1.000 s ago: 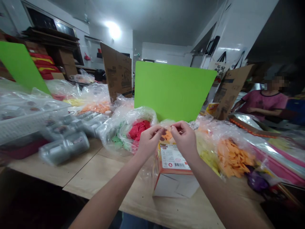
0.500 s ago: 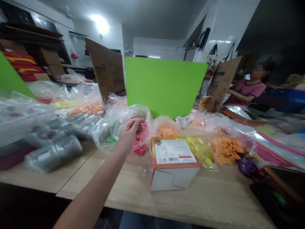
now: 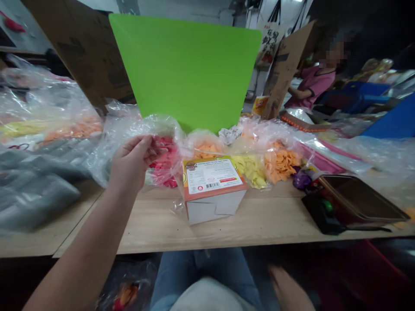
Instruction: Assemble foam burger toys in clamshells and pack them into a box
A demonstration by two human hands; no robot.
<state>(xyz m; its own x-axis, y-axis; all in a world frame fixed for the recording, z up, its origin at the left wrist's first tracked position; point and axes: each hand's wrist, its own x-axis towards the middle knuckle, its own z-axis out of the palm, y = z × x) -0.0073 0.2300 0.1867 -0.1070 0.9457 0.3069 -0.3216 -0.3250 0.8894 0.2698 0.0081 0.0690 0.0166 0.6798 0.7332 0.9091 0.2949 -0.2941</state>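
My left hand (image 3: pixel 131 164) holds the gathered film of a clear plastic bag (image 3: pixel 164 142) with red-pink paper pieces inside, above the wooden table. To its right, a white carton with an orange-edged label (image 3: pixel 212 190) sits on the table, and bags of orange pieces (image 3: pixel 280 160) and yellow pieces (image 3: pixel 249 170) lie behind it. My right hand (image 3: pixel 287 287) is blurred at the bottom edge, low beside my jeans and below the table edge. Nothing shows in it, but its fingers are hard to make out.
A green board (image 3: pixel 184 69) and cardboard dividers (image 3: pixel 285 65) stand along the table's far side. Grey bagged rolls (image 3: pixel 32 194) lie at left, and a dark tray (image 3: pixel 355 198) lies at right. A co-worker in a pink shirt (image 3: pixel 316 84) sits beyond.
My view has tilted down. My right hand has dropped from above the carton to below the table edge. My left hand has moved left and now holds the bag.
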